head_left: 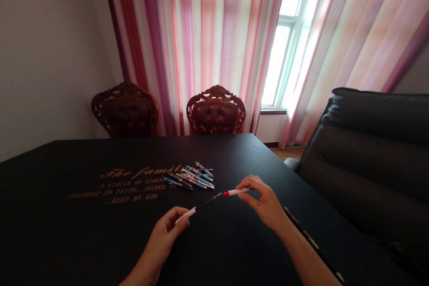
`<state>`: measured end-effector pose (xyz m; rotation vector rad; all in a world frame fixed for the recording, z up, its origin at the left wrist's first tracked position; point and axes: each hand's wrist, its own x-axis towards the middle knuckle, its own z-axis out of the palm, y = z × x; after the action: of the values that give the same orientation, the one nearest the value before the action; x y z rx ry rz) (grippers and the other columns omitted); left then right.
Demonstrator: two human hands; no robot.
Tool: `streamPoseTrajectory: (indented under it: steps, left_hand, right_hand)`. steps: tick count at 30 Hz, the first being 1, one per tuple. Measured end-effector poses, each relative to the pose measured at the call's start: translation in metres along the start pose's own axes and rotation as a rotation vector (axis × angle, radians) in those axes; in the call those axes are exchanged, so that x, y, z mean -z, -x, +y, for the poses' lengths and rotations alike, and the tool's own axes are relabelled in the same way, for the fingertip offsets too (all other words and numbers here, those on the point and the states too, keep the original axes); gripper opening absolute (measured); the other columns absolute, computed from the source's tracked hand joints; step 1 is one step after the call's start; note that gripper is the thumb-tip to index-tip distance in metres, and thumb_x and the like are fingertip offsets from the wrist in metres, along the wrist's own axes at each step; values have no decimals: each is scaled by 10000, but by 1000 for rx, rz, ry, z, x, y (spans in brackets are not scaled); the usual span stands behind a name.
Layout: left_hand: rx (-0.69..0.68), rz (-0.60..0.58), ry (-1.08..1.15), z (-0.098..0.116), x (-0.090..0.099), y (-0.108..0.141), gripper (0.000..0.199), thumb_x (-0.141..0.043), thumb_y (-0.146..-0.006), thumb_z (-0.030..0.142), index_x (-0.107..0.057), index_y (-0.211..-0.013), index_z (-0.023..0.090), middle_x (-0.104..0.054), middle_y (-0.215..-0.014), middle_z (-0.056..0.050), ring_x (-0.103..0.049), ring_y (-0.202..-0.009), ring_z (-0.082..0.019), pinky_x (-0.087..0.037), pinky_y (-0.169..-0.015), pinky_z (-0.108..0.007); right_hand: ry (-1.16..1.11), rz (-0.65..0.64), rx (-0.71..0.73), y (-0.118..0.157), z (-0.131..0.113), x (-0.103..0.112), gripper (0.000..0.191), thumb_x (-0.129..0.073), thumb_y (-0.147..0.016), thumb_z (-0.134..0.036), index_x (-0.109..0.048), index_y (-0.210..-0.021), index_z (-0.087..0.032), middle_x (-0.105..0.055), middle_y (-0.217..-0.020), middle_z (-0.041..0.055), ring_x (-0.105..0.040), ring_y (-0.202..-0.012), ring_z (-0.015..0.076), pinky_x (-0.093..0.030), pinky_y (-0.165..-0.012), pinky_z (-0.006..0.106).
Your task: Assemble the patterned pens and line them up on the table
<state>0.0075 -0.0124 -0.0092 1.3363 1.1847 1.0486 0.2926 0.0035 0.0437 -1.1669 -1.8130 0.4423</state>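
My left hand [170,225] pinches a white pen barrel [190,215]. From its end a thin, dark, see-through refill [208,201] sticks out toward the right. My right hand [259,199] grips the other pen part [234,192], white with a red end, between thumb and fingers. The refill's tip is close to that red end; whether they touch I cannot tell. Both parts are held above the black table [214,250]. Beyond my hands lies a loose pile of pens [192,176] in blue, white, pink and dark colours.
Dark pens [301,228] lie in a line along the table's right side, partly behind my right forearm. Gold lettering [130,187] marks the tabletop. Two carved chairs [216,114] stand at the far edge, and a black leather armchair [375,156] is at the right.
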Motion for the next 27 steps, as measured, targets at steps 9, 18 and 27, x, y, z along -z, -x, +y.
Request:
streamPoseTrajectory:
  steps: [9, 18, 27]
  left_hand:
    - [16, -12, -1, 2, 0, 1, 342, -655, -760, 536, -644, -820, 199, -537, -713, 41, -477, -704, -152, -364, -642, -224]
    - [24, -25, 11, -1, 0, -2, 380, -681, -722, 566, -647, -814, 199, -539, -699, 39, -476, -673, -152, -366, -620, -222]
    - [-39, -69, -54, -3, -2, 3, 316, -671, -766, 505, -665, -818, 193, -579, -748, 19, -499, -711, -164, -375, -611, -220]
  right_hand:
    - [0, 5, 15, 1, -3, 0, 112, -652, -845, -327, -689, -848, -222, -656, -830, 31, -549, -853, 224, -417, -800, 354]
    - [25, -5, 45, 1, -8, 0, 96, -660, -847, -325, -693, -858, -235, -663, -849, 33, -551, -869, 230, -418, -814, 370]
    - [53, -95, 115, 5, -18, -6, 71, -678, -848, -317, -703, -864, -253, -668, -866, 27, -573, -866, 224, -401, -872, 390]
